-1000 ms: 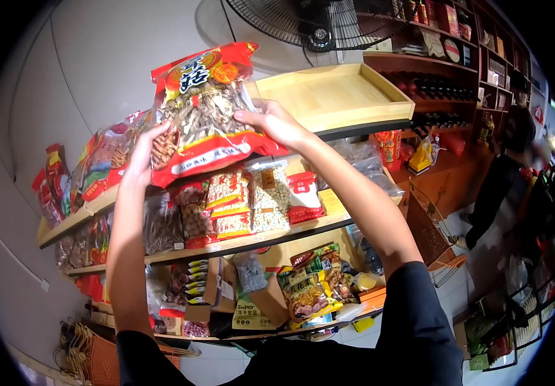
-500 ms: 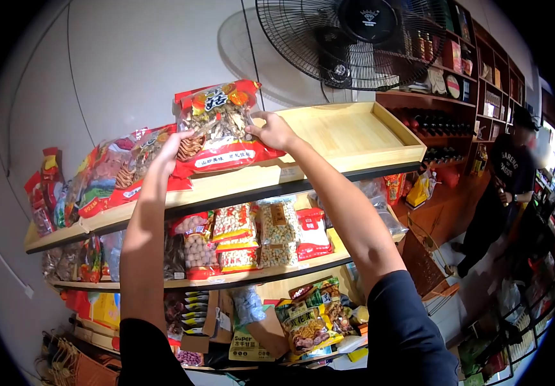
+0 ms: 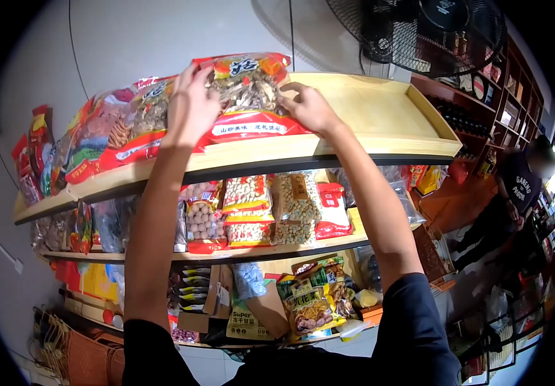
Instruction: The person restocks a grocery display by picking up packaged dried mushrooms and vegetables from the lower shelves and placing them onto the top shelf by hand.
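A red and clear bag of dried mushrooms [image 3: 252, 93] lies on the top wooden shelf [image 3: 258, 149], beside a similar bag [image 3: 152, 116] on its left. My left hand [image 3: 194, 106] rests over the bag's left edge, its fingers apart. At the bag's right edge is my right hand [image 3: 308, 108], thumb and fingers spread and touching the side of the bag. Neither hand is closed round it.
More packets [image 3: 100, 128] line the top shelf at the left. Lower shelves hold white sugar [image 3: 333, 209], nuts and yellow bags [image 3: 310, 305]. A black fan [image 3: 419, 32] hangs at the upper right. A person [image 3: 516, 193] in dark clothes stands at the right.
The mushroom bag has come down from the air onto the top shelf beside the other bags. Both hands have loosened from it. The view has shifted, and the person at the right shows more fully.
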